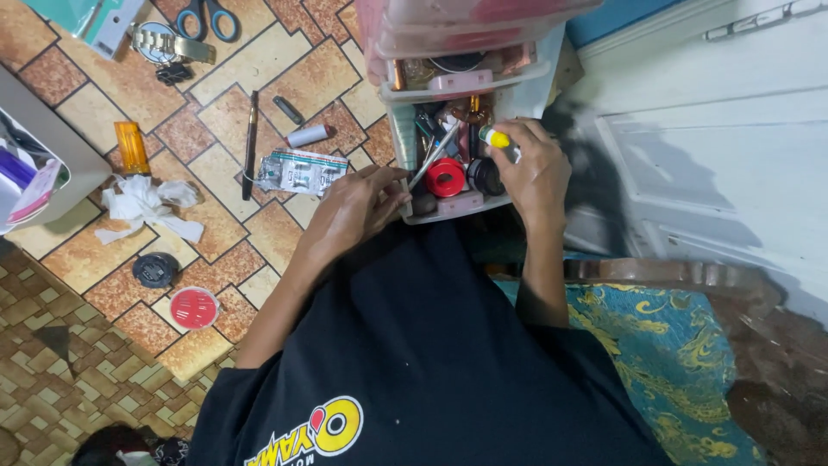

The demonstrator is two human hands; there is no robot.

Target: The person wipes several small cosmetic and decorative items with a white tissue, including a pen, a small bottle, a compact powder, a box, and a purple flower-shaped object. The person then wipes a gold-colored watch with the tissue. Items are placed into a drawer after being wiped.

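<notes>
Two hands (358,207) work at the open drawer (448,207) of small tools.
Right hand (535,168) grips a yellow-tipped tool (498,140); left fingers pinch a thin metal rod (429,164); lift slowly, clear of the red spool (445,178).

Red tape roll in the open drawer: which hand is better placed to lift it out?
Left, probably. The left hand rests at the drawer's front edge beside the red tape roll, fingers free apart from a thin metal tool. The right hand already grips a yellow-capped tool.
</notes>
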